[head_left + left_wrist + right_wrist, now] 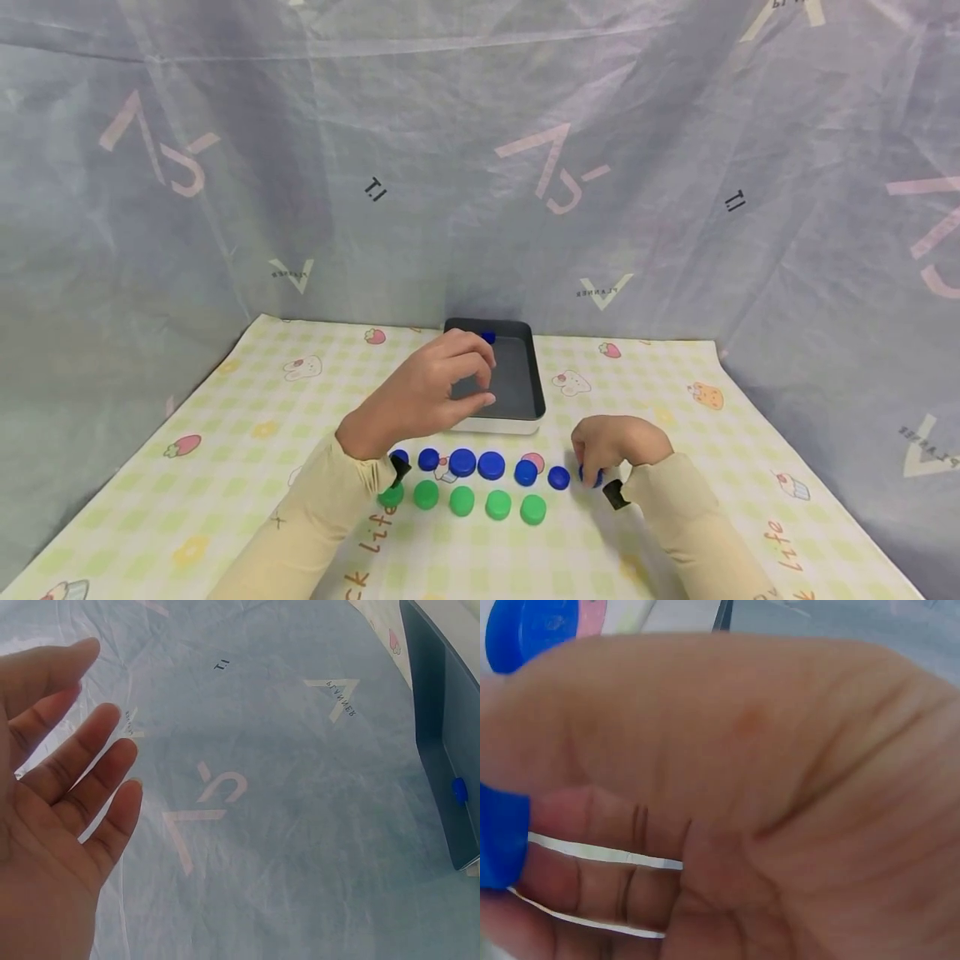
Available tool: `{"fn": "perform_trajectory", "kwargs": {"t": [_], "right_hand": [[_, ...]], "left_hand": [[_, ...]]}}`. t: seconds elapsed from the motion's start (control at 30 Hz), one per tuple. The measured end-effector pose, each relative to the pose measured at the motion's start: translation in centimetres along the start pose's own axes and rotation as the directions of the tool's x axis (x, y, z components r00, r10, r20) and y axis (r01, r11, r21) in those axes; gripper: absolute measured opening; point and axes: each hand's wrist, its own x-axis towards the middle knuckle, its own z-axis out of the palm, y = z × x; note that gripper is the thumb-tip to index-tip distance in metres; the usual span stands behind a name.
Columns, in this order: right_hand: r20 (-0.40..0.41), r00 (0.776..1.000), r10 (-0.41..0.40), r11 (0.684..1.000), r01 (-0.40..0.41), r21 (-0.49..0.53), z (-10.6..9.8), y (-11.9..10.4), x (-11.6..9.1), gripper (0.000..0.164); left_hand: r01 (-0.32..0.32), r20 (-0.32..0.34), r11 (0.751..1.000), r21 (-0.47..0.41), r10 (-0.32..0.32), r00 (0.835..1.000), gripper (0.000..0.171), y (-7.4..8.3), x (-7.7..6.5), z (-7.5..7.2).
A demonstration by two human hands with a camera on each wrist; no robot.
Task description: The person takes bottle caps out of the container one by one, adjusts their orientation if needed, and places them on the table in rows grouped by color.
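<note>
My left hand [431, 383] hovers over the near left part of a dark grey tray [517, 392], its fingers loosely bent and nothing between them. A blue bottle cap [488, 337] lies at the tray's far end and also shows in the left wrist view. At the right end of a row of blue bottle caps [491, 465], my right hand [618, 442] pinches a blue bottle cap [501, 840] between thumb and fingers, low over the cloth. The hand covers part of this cap in the head view.
Several green bottle caps [461, 500] form a second row nearer to me. A patterned checked cloth [315, 417] covers the table. Behind it hangs a grey printed curtain [465, 208], which also closes off both sides.
</note>
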Motion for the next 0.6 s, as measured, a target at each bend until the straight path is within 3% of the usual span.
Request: {"fn": "perform_trajectory", "kwargs": {"t": [0.2, 0.37, 0.6], "right_hand": [[-0.028, 1.000, -0.009, 1.000, 0.009, -0.001, 0.10, 0.14, 0.37, 0.026], [0.008, 0.999, 0.047, 0.999, -0.047, 0.006, 0.48, 0.13, 0.55, 0.027], [0.051, 0.997, 0.053, 0.995, -0.057, 0.084, 0.86, 0.31, 0.47, 0.031]], "left_hand": [[0.034, 0.020, 0.999, 0.012, -0.034, 0.999, 0.021, -0.11, 0.20, -0.21], [0.097, 0.030, 0.995, 0.025, -0.098, 0.995, 0.020, 0.01, 0.06, -0.51], [0.120, 0.040, 0.993, 0.022, -0.121, 0.992, 0.021, -0.07, -0.33, -0.29]]}}
